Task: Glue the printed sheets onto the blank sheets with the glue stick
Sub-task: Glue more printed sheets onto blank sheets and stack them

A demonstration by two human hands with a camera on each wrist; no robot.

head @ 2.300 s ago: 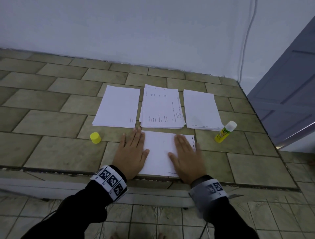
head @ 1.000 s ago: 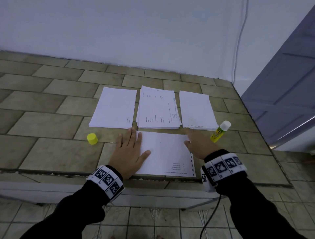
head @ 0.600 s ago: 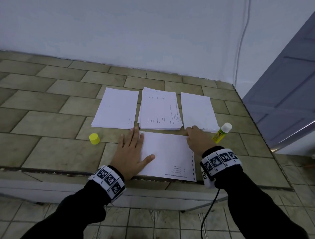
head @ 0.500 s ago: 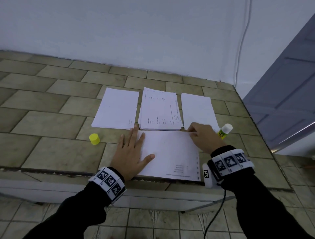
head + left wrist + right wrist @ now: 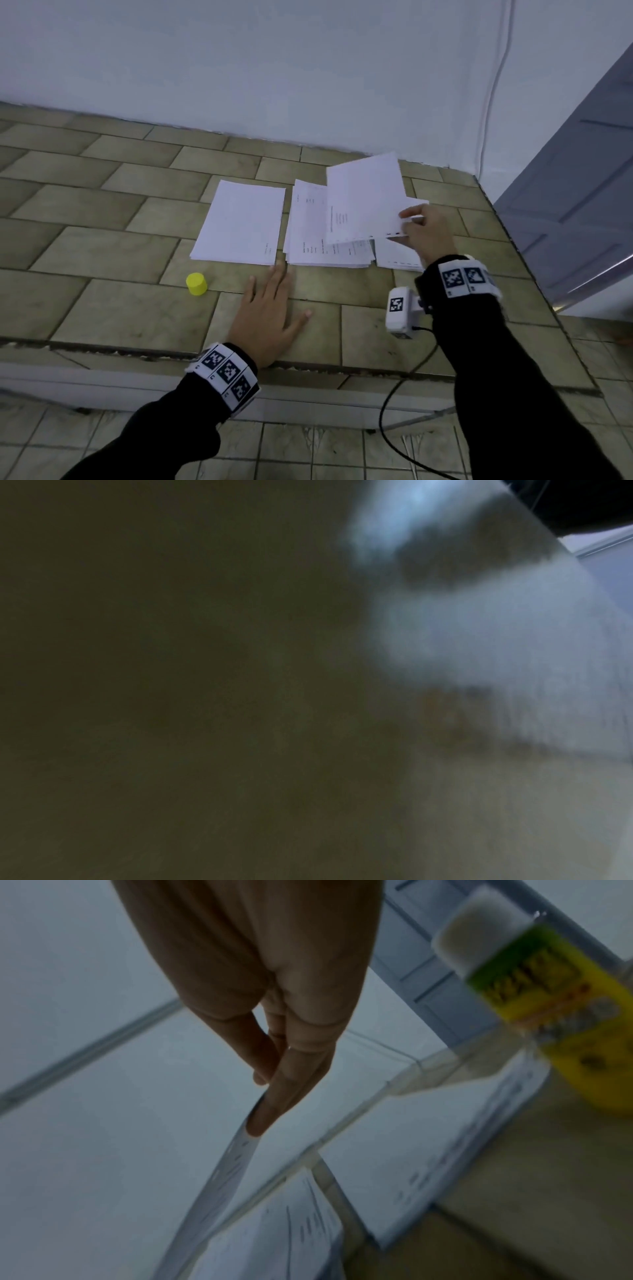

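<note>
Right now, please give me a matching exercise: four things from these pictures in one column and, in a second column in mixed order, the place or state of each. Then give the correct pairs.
Things
1. yellow cap
2. glue stick
3. left hand
4. glued sheet

Places or states
A. lifted off the counter, pinched by the right hand
B. standing alone left of the left hand
C. lying uncapped beside the right paper pile
D. flat on the tiled counter, holding nothing

Pairs: 1-B, 2-C, 3-D, 4-A
</note>
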